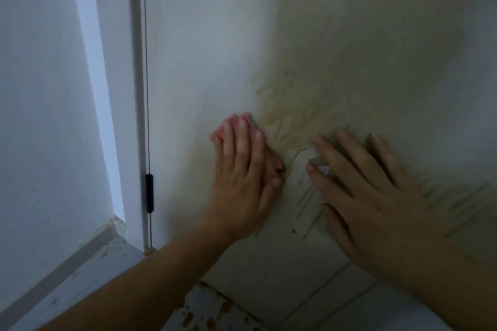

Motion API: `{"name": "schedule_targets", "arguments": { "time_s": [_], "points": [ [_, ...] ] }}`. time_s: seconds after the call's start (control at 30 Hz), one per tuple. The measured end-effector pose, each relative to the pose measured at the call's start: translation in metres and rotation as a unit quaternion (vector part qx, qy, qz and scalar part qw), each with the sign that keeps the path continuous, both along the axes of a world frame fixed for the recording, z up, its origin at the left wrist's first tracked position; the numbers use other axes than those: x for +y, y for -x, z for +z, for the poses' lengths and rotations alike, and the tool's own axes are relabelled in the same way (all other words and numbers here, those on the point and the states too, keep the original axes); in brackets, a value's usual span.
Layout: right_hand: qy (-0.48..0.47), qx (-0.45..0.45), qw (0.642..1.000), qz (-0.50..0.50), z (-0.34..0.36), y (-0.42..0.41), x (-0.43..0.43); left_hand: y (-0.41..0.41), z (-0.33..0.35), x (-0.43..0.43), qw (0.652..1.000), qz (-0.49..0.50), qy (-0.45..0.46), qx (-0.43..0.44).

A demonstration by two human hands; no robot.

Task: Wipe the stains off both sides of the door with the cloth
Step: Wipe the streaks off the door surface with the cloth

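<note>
The pink cloth [243, 122] lies flat against the white door [204, 43], low on the panel and just left of a patch of yellowish-brown stains [291, 107]. A greyish-green edge shows at the cloth's upper right corner, touching the rim of the smears.

The left hand [243, 169] covers most of the cloth. Its fingers [236, 140] lie close together and almost straight, pressing the cloth to the door, with the thumb alongside the cloth's lower right edge; I cannot tell whether the thumb nips it. The forearm comes up from the lower left.

The right hand [368, 185] holds nothing. It lies palm-down and open on the door just right of the cloth, fingers spread wide, fingertips at the lower margin of the stains. More streaks run below and between the two hands, and a further band of faint streaks [457, 201] lies to the right of the right wrist.

Left of the cloth the door is unmarked up to its hinge edge, where a black hinge [149, 193] sits in the gap against the white door frame [134, 88]. Beyond the frame is a pale wall [40, 88] with a grey skirting board [67, 263]. The tiled floor [336, 312] below carries brown spatters [209, 316].
</note>
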State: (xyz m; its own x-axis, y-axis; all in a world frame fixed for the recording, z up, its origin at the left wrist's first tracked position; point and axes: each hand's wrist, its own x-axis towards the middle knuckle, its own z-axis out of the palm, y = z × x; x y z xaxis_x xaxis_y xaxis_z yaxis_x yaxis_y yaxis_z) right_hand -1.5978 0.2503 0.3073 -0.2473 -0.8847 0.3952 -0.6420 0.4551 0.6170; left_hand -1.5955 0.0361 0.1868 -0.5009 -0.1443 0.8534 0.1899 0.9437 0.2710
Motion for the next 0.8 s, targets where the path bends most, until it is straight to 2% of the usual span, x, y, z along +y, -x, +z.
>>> {"name": "schedule_targets", "arguments": {
  "time_s": [0.07, 0.1, 0.23, 0.3, 0.47, 0.6, 0.67, 0.8],
  "points": [
    [-0.012, 0.002, 1.000, -0.001, 0.006, -0.001, 0.002, -0.006, -0.010, 0.013, 0.998, -0.016, 0.066, -0.016],
    [-0.014, 0.003, 1.000, 0.001, 0.011, -0.001, 0.002, -0.004, -0.001, 0.008, 0.997, -0.015, 0.071, -0.004],
    [0.003, -0.001, 1.000, 0.011, 0.037, 0.001, -0.003, 0.009, 0.104, -0.037, 0.999, 0.004, 0.012, 0.050],
    [0.020, -0.008, 1.000, 0.013, 0.048, 0.000, -0.008, 0.008, 0.132, -0.042, 0.998, -0.008, -0.014, 0.060],
    [0.011, -0.001, 1.000, 0.023, 0.068, -0.010, -0.016, -0.012, 0.100, -0.006, 0.993, -0.111, 0.003, 0.036],
    [-0.062, 0.010, 0.997, 0.052, 0.069, -0.012, -0.039, -0.026, 0.103, -0.011, 0.952, -0.242, -0.173, 0.070],
    [-0.107, 0.034, 0.992, 0.052, 0.066, -0.009, -0.059, -0.028, 0.102, -0.024, 0.940, -0.228, -0.230, 0.105],
    [-0.124, 0.095, 0.988, 0.007, 0.061, 0.003, -0.103, -0.024, 0.092, -0.058, 0.956, -0.083, -0.246, 0.140]
  ]
}}
